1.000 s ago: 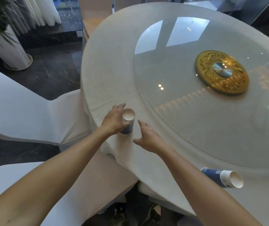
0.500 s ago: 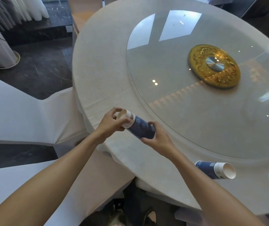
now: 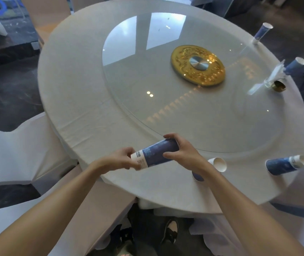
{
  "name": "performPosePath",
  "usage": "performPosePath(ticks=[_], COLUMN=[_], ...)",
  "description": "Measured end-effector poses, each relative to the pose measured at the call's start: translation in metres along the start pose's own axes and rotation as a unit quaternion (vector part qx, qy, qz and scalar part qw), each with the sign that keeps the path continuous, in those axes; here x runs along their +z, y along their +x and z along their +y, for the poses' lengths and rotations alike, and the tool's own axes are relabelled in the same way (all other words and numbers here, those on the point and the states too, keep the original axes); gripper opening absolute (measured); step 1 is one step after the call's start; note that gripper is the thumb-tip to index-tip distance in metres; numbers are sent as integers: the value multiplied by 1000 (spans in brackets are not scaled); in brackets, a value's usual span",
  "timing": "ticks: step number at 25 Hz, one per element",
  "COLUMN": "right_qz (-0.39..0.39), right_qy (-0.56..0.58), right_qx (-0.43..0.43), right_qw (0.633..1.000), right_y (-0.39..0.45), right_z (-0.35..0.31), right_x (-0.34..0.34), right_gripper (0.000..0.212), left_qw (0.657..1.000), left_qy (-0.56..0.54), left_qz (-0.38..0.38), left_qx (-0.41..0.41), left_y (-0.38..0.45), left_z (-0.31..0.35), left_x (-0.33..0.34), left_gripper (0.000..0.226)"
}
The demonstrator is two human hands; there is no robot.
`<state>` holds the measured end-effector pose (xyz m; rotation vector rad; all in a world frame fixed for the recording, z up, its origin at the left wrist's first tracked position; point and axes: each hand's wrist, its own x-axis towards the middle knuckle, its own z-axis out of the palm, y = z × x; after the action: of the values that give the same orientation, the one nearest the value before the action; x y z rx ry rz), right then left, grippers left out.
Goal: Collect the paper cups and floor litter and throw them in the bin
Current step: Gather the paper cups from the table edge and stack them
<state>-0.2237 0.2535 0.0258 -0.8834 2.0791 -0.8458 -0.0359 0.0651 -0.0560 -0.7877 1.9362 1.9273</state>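
Paper cup [image 3: 156, 153], earlier upright on the table, now held sideways by both hands.

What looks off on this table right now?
Two paper cups lie tipped on their sides on the tablecloth at the near edge: one right behind the right hand's wrist, another further right. On the far right, a crumpled napkin lies beside a small gold dish. No spill visible.

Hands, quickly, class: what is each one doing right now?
Left hand: grips the rim end of the blue paper cup.
Right hand: grips the base end of the same cup.
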Motion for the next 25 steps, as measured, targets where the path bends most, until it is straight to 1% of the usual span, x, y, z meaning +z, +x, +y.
performPosePath(ticks=[1, 2, 3, 5, 7, 8, 9, 10, 11, 12, 13, 14, 15, 16, 17, 18, 19, 20, 21, 23, 25], right_qz=[-8, -17, -26, -54, -79, -74, -50, -7, 46, 96, 122, 106, 52, -9, -60, -92, -109, -113, -102, -70, -73], right_qy=[-10, -24, -37, -61, -66, -59, -45, -34, -47, -102, -201, -319, -425, -498, -550, -592, -627, -651, -665, -667, -658], right_qx=[-3, -8, -14, -19, -29, -40, -52, -64, -75, -87, -94, -89, -77, -66, -61, -63, -69, -76, -79, -59, 3], right_qw=[1000, 1000, 999, 996, 994, 995, 996, 997, 995, 986, 967, 938, 901, 864, 831, 798, 769, 747, 736, 739, 750], right_y=[-6, -12, -17, -28, -38, -43, -45, -47, -48, -46, -43, -40, -38, -36, -36, -36, -36, -37, -38, -38, -39], right_z=[0, 0, 0, 3, 13, 20, 28, 40, 52, 66, 80, 93, 104, 115, 125, 134, 141, 146, 150, 155, 159], right_x=[-6, -11, -14, -23, -30, -35, -41, -50, -60, -69, -77, -83, -87, -87, -86, -84, -82, -81, -81, -85, -92], right_gripper=[53, 52, 53, 56, 60, 61, 63, 63, 63, 60, 58, 59, 62, 65, 68, 68, 66, 61, 54, 43, 43], left_qw=[998, 996, 994, 986, 978, 979, 980, 979, 977, 974, 971, 968, 965, 963, 961, 959, 957, 954, 953, 948, 947], left_qy=[54, 78, 94, 141, 162, 148, 132, 124, 121, 121, 124, 124, 118, 110, 100, 93, 83, 71, 57, 31, 23], left_qz=[-19, -28, -19, 37, 80, 97, 118, 143, 167, 187, 205, 220, 235, 248, 259, 268, 277, 288, 296, 313, 319], left_qx=[5, 21, 42, 86, 106, 103, 90, 75, 56, 38, 23, 10, 0, -8, -16, -24, -31, -36, -38, -40, -39], left_y=[2, 4, 6, 8, 13, 14, 15, 16, 15, 13, 11, 8, 7, 5, 2, -1, -4, -7, -10, -14, -15], left_z=[6, 12, 18, 28, 33, 34, 31, 28, 23, 17, 11, 6, 1, -4, -9, -14, -19, -23, -28, -36, -39], left_x=[15, 30, 46, 78, 107, 121, 132, 145, 155, 164, 172, 179, 186, 193, 200, 209, 217, 225, 232, 246, 256], left_gripper=[62, 63, 66, 70, 60, 55, 52, 51, 52, 53, 55, 57, 58, 59, 60, 60, 61, 61, 61, 61, 60])
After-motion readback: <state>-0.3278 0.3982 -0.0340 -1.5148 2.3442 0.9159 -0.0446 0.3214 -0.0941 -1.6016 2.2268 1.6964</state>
